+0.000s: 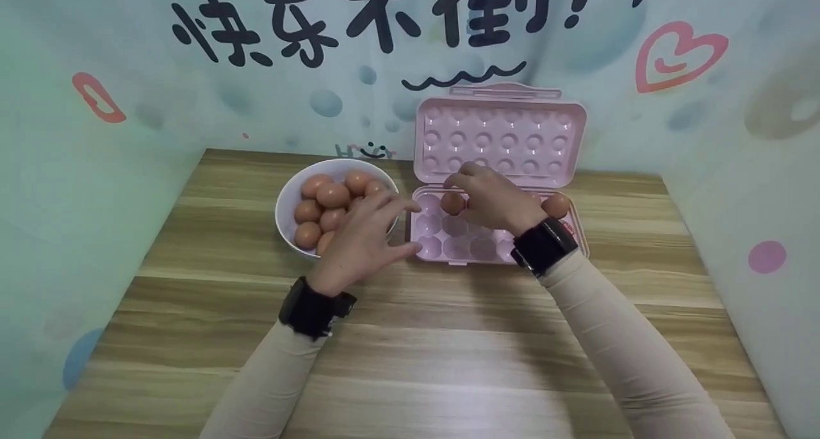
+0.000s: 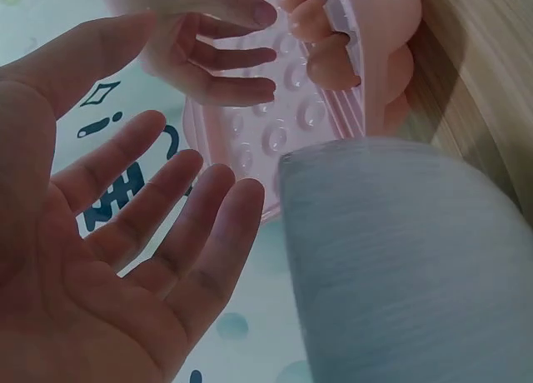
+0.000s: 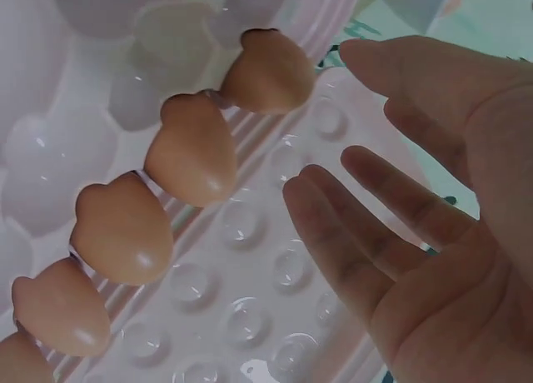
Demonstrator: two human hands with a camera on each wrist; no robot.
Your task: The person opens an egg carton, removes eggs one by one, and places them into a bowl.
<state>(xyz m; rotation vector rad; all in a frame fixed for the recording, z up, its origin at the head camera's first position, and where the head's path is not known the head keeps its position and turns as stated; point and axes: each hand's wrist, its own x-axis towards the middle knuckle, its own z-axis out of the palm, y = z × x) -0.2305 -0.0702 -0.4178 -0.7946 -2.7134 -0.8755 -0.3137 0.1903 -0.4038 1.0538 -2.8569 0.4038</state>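
A pink egg carton lies with its lid raised against the backdrop. Along its back row sit several brown eggs; one egg is just left of my right hand. In the right wrist view this egg rests in its cup, apart from the fingers, and the hand holds nothing. My left hand is over the right side of a white bowl of brown eggs, hiding some. In the left wrist view its fingers are spread and hold nothing.
The bowl stands left of the carton on a wood-grain table. A printed cloth backdrop rises behind and at both sides. Another egg sits at the back row's right end. Black bands circle both wrists.
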